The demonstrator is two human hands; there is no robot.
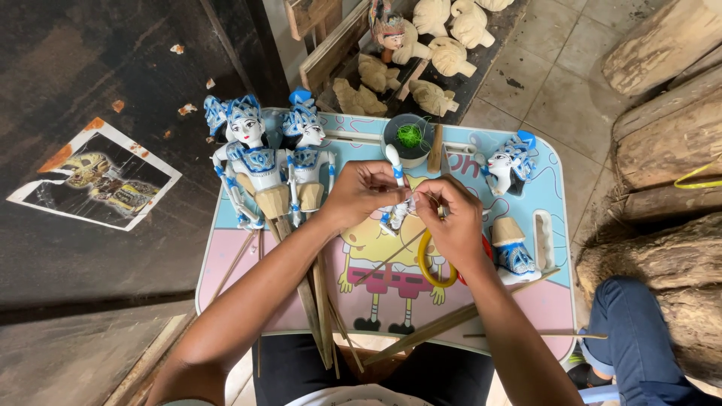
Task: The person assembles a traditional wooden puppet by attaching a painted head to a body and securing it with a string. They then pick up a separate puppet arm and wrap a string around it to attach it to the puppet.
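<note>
Hands meet over the middle of a small cartoon-printed table (526,316). The left hand (359,192) pinches the white-and-blue puppet arm (395,169) near its upper end, fingers closed on it; the piece runs down between both hands toward 6 o'clock. The right hand (451,222) has its fingertips closed just beside the arm's lower part — whether they hold a thread or the arm itself, I cannot tell. A yellow ring (429,263) lies on the table under the right wrist.

At 9 o'clock of the hands, two finished blue-and-white puppets (259,162) lie side by side, their wooden rods (312,301) pointing back toward the person. At 3 o'clock sit a loose puppet head (508,165) and a painted torso piece (513,252). At 12 o'clock stands a dark cup with green thread (408,137).

Farther off, unpainted carved wooden heads (436,53) are heaped on a dark tray, and logs (662,143) lie at 2 o'clock — another person's denim-clad knee (635,331) shows at 4 o'clock.
</note>
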